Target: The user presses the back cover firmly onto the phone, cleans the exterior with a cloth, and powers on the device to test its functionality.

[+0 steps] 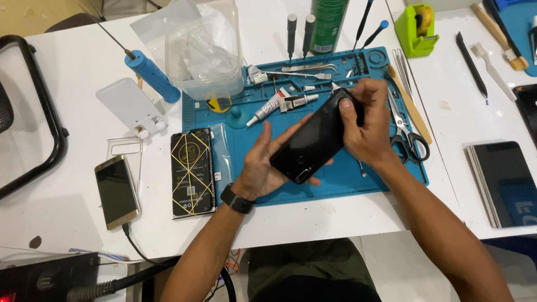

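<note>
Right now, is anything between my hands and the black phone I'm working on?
No. Both hands already hold the black phone directly: the left hand cradles its lower end, the right hand grips its upper end, above the blue mat.

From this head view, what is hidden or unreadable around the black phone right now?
- Black phone: its underside faces away; the left hand and right hand cover both ends.
- Blue mat: the middle is hidden beneath hands and phone.
- Green bottle: top cut off by the frame edge.
- Glue tube: print too small.
- Dark tablet: screen content blurred.
</note>
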